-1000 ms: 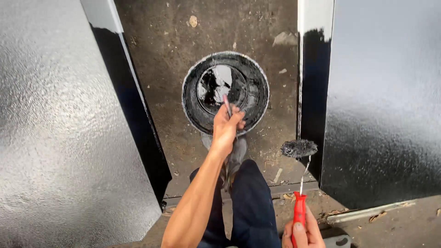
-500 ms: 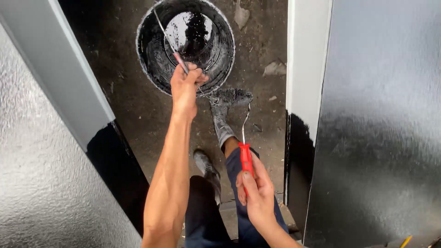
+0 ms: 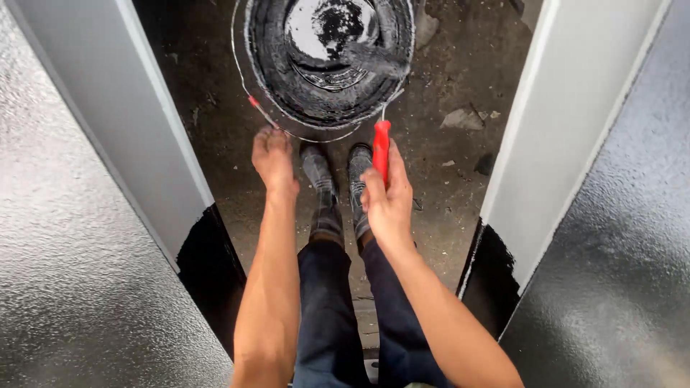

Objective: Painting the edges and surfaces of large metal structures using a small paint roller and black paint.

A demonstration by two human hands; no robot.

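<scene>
Rough, paint-spotted concrete floor [image 3: 460, 79] between glossy textured black panels [image 3: 79, 287]. Right hand [image 3: 387, 197] clenches the red-handled roller [image 3: 381, 147], dipped in the round black bucket [image 3: 327, 57]; left hand [image 3: 273, 158] closes on its wire handle [image 3: 248, 97].

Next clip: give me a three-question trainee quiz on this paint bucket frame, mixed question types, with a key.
1. True or false: the right hand grips the red handle of the paint roller.
2. Where is the roller's head? A) on the floor B) inside the bucket C) against the right wall panel
3. What does the left hand hold or touch?

Key:
1. True; the fingers wrap the red handle.
2. B; the head lies over the black paint in the bucket.
3. It sits at the bucket's wire bail handle, which lies lowered around the rim; whether the fingers close on it cannot be told.
</scene>
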